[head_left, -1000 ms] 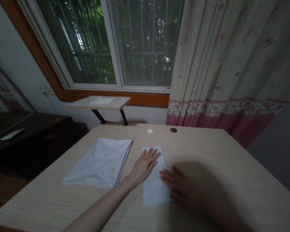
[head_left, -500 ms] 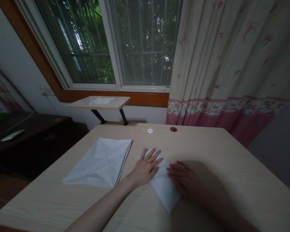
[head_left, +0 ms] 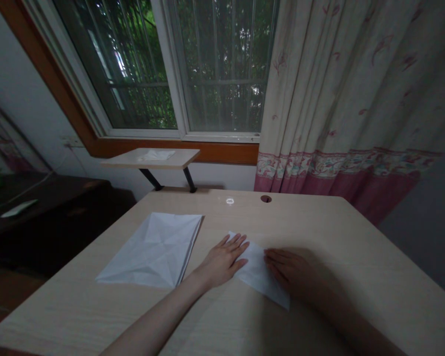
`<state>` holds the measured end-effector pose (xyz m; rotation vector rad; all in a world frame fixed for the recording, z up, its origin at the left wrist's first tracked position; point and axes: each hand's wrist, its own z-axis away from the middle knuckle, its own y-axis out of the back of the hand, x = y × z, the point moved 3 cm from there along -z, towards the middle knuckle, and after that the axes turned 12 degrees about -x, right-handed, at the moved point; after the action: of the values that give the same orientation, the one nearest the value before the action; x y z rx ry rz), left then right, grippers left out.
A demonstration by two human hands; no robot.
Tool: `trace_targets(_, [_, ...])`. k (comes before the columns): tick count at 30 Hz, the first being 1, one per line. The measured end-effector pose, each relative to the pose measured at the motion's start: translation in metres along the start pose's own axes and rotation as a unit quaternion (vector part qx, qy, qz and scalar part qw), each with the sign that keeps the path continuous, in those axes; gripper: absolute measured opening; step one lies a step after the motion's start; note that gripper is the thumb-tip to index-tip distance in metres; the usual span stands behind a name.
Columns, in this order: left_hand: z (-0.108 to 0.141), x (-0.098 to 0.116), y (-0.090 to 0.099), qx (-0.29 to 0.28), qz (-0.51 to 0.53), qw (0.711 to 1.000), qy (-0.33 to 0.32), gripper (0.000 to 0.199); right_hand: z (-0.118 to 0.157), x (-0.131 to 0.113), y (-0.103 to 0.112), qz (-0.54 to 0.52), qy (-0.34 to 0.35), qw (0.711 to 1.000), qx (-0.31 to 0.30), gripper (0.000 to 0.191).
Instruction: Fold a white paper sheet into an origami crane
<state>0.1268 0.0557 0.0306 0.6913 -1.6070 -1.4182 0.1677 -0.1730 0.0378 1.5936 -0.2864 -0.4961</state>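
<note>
A small folded sheet of white paper [head_left: 256,269] lies flat on the pale wooden desk [head_left: 333,232], its pointed end toward the lower right. On its upper left part rests my left hand [head_left: 226,259], palm down with fingers stretched out. My right hand [head_left: 291,269] lies along the paper's right edge, its fingers extended and close together, the tips touching the sheet. The underside of both hands is hidden. Left of my left hand sits a stack of larger white sheets [head_left: 157,249] with crease lines across the top one.
A small raised shelf [head_left: 187,156] on black legs stands at the desk's back left with a white paper piece [head_left: 158,155] on it. A round cable hole [head_left: 266,199] is near the back edge. A curtain [head_left: 319,123] hangs behind, and a dark table [head_left: 59,193] is at left.
The folded paper has turned, its near point swinging to the right. My right hand has shifted slightly right, and the fingers of my left hand have drawn closer together.
</note>
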Motion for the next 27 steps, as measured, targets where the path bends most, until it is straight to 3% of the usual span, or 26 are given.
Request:
trace_targets(6, [0.003, 0.001, 0.006, 0.005, 0.015, 1.0, -0.015, 0.054, 0.003, 0.008, -0.008, -0.016, -0.026, 0.999, -0.01, 0.04])
trace_targets(14, [0.006, 0.005, 0.015, -0.023, 0.051, 0.997, -0.062, 0.084, 0.009, 0.01, -0.023, -0.079, -0.02, 0.995, -0.05, 0.081])
trace_targets(21, [0.006, 0.008, 0.023, -0.019, 0.076, 0.995, -0.067, 0.062, 0.008, 0.007, -0.019, -0.086, -0.034, 0.993, -0.072, 0.071])
trace_targets(27, [0.008, 0.012, 0.025, 0.018, 0.056, 0.993, -0.104, 0.036, 0.006, -0.002, -0.008, -0.073, -0.006, 0.997, -0.036, 0.054])
